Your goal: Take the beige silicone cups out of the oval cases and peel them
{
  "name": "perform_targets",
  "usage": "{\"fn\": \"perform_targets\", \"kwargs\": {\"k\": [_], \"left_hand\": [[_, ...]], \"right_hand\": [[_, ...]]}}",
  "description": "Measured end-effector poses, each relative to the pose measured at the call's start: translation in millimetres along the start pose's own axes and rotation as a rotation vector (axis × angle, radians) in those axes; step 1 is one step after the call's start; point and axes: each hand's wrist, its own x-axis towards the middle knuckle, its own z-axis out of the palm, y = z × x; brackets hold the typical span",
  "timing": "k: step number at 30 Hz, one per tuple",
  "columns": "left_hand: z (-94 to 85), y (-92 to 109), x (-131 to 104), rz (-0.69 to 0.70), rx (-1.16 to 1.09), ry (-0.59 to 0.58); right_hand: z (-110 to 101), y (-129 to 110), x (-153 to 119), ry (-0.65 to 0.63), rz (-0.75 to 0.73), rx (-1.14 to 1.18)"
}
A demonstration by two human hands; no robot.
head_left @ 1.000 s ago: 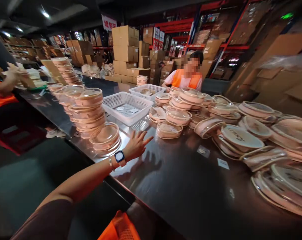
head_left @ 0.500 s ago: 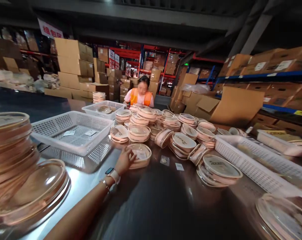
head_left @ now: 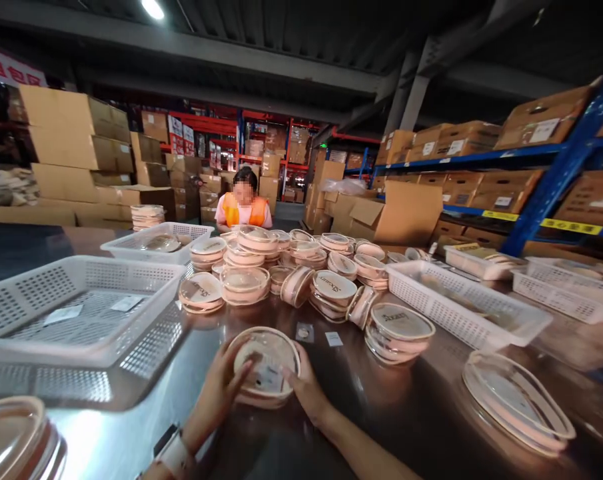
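Observation:
A round pink zip pouch [head_left: 270,347] with a clear top sits low in front of me, a whitish label or card visible through its lid. My left hand [head_left: 222,377], with a watch on the wrist, grips its left side, thumb across the top. On the right edge my right hand [head_left: 306,385] holds it too, thumb on the lid. Just beyond lie a small square packet [head_left: 304,332] and a white card [head_left: 334,339] on the dark table. Behind these stands a heap of similar pouches [head_left: 246,280], several printed with dark lettering.
White perforated baskets stand left [head_left: 146,333] and right [head_left: 461,313]. More pouches lie at the right [head_left: 518,400] and lower left [head_left: 16,433]. A person in an orange vest [head_left: 244,203] sits across the table. Cardboard boxes [head_left: 61,147] and shelving fill the background.
My right hand has come into view and onto the pouch. The pouch is nearer to me, with my left hand now around its side. The view has turned right.

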Motion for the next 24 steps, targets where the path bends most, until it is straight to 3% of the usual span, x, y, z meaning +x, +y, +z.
{"fn": "perform_targets", "kwargs": {"k": [3,5,6,7,10,11,15,19,24], "left_hand": [[9.7,2.4,-6.8,0.077,-0.252,0.234],[23.7,4.5,-15.3,-0.010,-0.355,0.408],[32.9,6.6,-21.2,-0.075,-0.406,0.427],[42.8,9.6,-27.9,-0.148,-0.471,0.392],[66.1,22.6,-46.0,-0.298,-0.744,0.107],[68.5,27.2,-49.2,-0.300,-0.763,0.107],[50.2,41.0,-43.1,-0.355,-0.691,0.148],[29.7,47.5,-33.8,-0.341,-0.708,0.159],[27.0,48.3,-36.7,-0.317,-0.673,0.010]], "right_hand": [[-2.8,-8.4,-9.6,0.032,0.083,0.332],[-3.6,-16.5,-15.0,0.083,0.122,0.440],[-3.1,-20.0,-17.6,0.127,0.131,0.474],[-2.0,-22.6,-20.4,0.178,0.127,0.493],[2.1,-26.3,-29.3,0.246,0.089,0.451],[2.9,-26.8,-31.6,0.240,0.092,0.437],[1.0,-32.0,-32.2,0.197,0.201,0.560],[-2.3,-40.7,-29.8,0.005,0.401,0.651],[-0.7,-41.2,-32.7,-0.218,0.573,0.570]]}}
